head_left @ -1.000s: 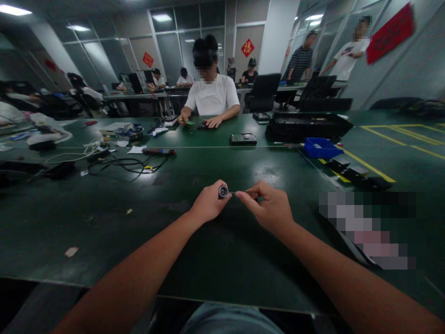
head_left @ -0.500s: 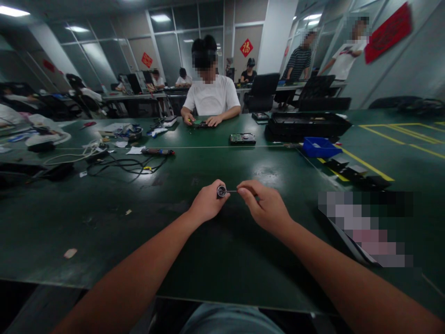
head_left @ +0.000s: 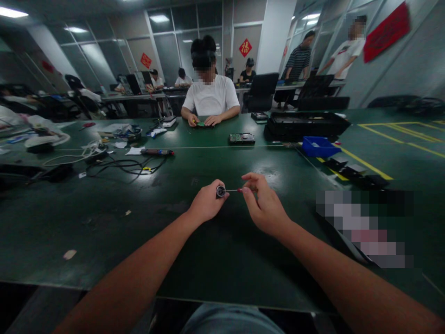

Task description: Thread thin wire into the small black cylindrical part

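Facing me, the open round end of the cylinder (head_left: 220, 190) points toward the near edge of the tabletop (head_left: 167, 176); its long axis runs back into my left hand (head_left: 205, 203), wrapped around it over the middle. Crosswise to that, the screwdriver (head_left: 232, 190) points left, tip at the cylinder's rim. My right hand (head_left: 266, 206) curls loosely at its handle, how firmly I cannot tell. Toward the far edge sits the hard drive (head_left: 242, 138), with the blue bin (head_left: 320, 146) rightward.
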{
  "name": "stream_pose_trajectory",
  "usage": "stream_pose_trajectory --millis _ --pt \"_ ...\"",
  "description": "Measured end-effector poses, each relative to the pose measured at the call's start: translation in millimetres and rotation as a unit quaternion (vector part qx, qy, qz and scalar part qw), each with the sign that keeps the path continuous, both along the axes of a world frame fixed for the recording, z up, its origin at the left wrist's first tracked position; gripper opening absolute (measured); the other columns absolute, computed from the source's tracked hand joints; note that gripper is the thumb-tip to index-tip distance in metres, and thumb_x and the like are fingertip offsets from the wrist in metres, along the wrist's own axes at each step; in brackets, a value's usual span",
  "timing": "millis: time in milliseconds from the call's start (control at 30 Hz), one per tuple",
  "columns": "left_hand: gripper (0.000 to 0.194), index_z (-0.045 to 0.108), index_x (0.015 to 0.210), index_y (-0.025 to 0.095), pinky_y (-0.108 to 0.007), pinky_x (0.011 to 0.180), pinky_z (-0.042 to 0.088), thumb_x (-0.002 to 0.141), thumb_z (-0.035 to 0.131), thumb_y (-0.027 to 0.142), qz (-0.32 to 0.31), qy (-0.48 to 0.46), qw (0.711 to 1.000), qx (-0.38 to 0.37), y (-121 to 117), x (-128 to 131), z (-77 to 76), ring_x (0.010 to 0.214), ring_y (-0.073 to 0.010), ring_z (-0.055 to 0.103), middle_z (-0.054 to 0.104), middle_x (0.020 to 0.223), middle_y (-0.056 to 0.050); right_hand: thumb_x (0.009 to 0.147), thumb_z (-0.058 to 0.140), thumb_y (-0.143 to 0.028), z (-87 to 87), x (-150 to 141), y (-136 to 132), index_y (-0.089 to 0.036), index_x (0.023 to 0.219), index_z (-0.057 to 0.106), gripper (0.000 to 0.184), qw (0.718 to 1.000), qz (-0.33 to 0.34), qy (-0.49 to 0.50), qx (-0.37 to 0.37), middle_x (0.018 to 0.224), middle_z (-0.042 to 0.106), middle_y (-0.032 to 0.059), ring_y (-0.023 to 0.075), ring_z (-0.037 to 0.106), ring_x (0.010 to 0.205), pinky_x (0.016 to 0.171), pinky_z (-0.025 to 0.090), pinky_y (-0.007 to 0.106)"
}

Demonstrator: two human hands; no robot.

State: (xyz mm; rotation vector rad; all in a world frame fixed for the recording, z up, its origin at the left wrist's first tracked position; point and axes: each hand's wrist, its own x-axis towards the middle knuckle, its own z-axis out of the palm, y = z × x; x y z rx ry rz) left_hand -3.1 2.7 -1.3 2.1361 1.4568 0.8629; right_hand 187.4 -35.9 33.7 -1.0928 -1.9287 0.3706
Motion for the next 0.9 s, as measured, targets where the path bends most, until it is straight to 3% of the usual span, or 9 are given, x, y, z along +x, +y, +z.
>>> stream_pose_trajectory --millis 100,200,300,433,567,733,900 --pt "0.014 0.054 0.094 0.023 -0.026 0.061 0.035 0.087 0.06 0.033 0.005 0.001 1.0 0.006 1 -1 -1.2 0.07 -0.0139 0.054 0.062 0.079 0.002 0.095 0.05 -0.03 -4.3 0 4 -0.02 0.108 0.053 0.016 0.996 0.009 0.076 -0.049 0.092 0.066 0.0069 0.0199 0.066 0.083 0.074 0.049 0.034" --pt "0.015 0.055 0.095 0.023 -0.026 0.06 0.035 0.087 0.061 0.034 0.008 0.003 1.0 0.0 1 -1 -0.8 0.069 -0.0141 0.055 0.062 0.079 0.002 0.095 0.052 -0.036 -7.3 2 11 -0.02 0.099 0.058 0.017 0.979 0.032 0.169 -0.11 0.089 0.067 0.005 0.0188 0.066 0.082 0.075 0.051 0.034" --pt "0.014 0.055 0.093 0.023 -0.026 0.061 0.036 0.087 0.061 0.033 -0.006 -0.001 1.0 -0.006 0 0 2.6 0.068 -0.0137 0.055 0.062 0.078 0.002 0.093 0.056 -0.04 -10.8 2 20 -0.02 0.095 0.061 0.021 0.943 0.042 0.289 -0.158 0.084 0.066 0.0029 0.0172 0.066 0.077 0.076 0.052 0.035" --pt "0.014 0.055 0.093 0.022 -0.026 0.061 0.037 0.087 0.061 0.033 -0.02 -0.01 1.0 -0.012 -2 2 7.9 0.068 -0.0133 0.056 0.063 0.078 0.002 0.093 0.053 -0.045 -15.7 1 26 -0.02 0.085 0.058 0.026 0.888 0.026 0.405 -0.218 0.07 0.059 -0.0014 0.0141 0.061 0.062 0.065 0.051 0.032" --pt "0.013 0.056 0.093 0.022 -0.026 0.059 0.036 0.087 0.061 0.033 -0.009 -0.012 1.0 -0.008 -3 2 9.5 0.068 -0.0133 0.056 0.063 0.079 0.002 0.094 0.053 -0.044 -16.1 1 24 -0.021 0.093 0.058 0.023 0.919 -0.01 0.368 -0.139 0.08 0.063 0.0008 0.0149 0.063 0.069 0.066 0.052 0.032" --pt "0.013 0.056 0.094 0.022 -0.026 0.061 0.037 0.087 0.062 0.032 -0.013 -0.01 1.0 -0.01 -5 3 9.8 0.07 -0.0137 0.057 0.064 0.08 0.002 0.097 0.05 -0.042 -13.2 0 15 -0.02 0.097 0.057 0.023 0.967 -0.04 0.241 -0.076 0.082 0.066 0.0028 0.0164 0.064 0.072 0.071 0.052 0.034" --pt "0.013 0.056 0.095 0.022 -0.026 0.061 0.037 0.087 0.061 0.031 -0.01 -0.008 1.0 -0.012 -5 4 9.5 0.07 -0.014 0.058 0.064 0.081 0.002 0.098 0.048 -0.04 -14.0 -2 12 -0.02 0.101 0.056 0.022 0.976 -0.053 0.206 -0.053 0.084 0.068 0.0043 0.0173 0.066 0.075 0.073 0.052 0.035"
